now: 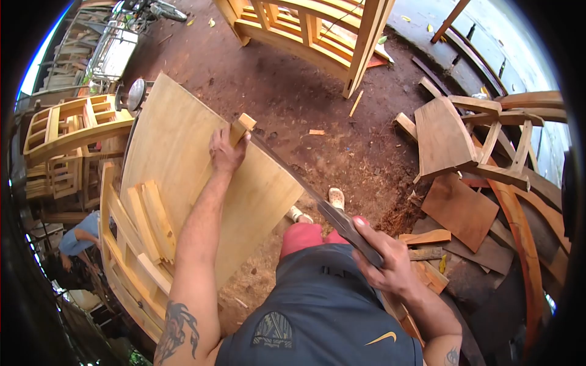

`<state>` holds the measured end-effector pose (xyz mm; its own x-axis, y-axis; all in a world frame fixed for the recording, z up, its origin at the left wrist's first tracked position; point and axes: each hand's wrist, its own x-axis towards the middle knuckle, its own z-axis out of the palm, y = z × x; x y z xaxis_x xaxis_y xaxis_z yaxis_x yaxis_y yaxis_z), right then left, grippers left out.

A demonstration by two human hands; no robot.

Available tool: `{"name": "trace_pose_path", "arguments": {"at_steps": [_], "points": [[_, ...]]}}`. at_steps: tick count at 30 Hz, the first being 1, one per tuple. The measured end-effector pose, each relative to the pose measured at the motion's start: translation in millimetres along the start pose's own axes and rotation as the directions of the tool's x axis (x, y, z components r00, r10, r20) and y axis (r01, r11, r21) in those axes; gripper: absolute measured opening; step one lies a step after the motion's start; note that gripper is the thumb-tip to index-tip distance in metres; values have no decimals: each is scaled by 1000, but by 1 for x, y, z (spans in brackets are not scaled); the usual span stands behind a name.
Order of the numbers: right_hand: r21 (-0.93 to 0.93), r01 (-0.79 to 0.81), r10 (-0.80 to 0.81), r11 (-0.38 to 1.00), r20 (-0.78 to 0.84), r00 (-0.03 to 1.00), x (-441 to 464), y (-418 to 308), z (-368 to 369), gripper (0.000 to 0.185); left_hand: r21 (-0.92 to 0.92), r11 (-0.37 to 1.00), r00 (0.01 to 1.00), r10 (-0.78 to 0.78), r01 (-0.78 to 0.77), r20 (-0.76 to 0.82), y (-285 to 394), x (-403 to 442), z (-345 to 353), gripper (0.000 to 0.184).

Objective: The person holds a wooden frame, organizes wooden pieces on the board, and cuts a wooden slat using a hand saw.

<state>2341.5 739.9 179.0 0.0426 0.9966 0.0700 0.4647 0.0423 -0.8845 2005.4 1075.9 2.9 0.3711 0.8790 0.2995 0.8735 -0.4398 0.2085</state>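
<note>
My left hand (pixel 227 150) is closed around a short wood block (pixel 239 129), pressing it onto a broad plywood panel (pixel 177 146) near its far right edge. In my right hand (pixel 390 259) is a long, narrow dark tool (pixel 345 226), which looks like a handsaw seen nearly edge-on; its teeth do not show. The thin far part of the tool runs along the panel's right edge and reaches the block beside my left fingers. Whether it touches the block I cannot tell.
Several pale wood strips (pixel 149 219) lie at the panel's left. A slatted wooden frame (pixel 305 30) stands ahead on the dirt floor (pixel 293 110). Chair parts (pixel 445 134) and loose boards (pixel 461 210) are piled at right. A co-worker's blue clothing (pixel 79 235) shows at far left.
</note>
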Motion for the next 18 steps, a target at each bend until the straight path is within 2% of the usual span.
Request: {"name": "trace_pose_path", "arguments": {"at_steps": [3, 5, 8, 11, 15, 18], "points": [[30, 56, -54, 998, -74, 996, 64, 17, 55, 64, 22, 1000, 1000, -5, 4, 21, -1, 4, -2, 63], [10, 28, -28, 1000, -60, 998, 104, 30, 90, 64, 28, 999, 999, -40, 39, 33, 4, 3, -5, 62], [25, 50, -48, 998, -83, 995, 114, 26, 95, 65, 25, 999, 999, -38, 37, 20, 6, 6, -8, 63], [50, 92, -87, 994, -101, 991, 68, 20, 61, 64, 7, 998, 998, -58, 58, 29, 10, 1, -9, 63], [12, -18, 19, 1000, -22, 1000, -19, -3, -3, 62, 13, 999, 999, -31, 32, -27, 11, 4, -10, 63], [-11, -74, 74, 997, 98, 992, -31, -15, -20, 62, 27, 999, 1000, -26, 27, -13, 7, 4, -8, 63]]}}
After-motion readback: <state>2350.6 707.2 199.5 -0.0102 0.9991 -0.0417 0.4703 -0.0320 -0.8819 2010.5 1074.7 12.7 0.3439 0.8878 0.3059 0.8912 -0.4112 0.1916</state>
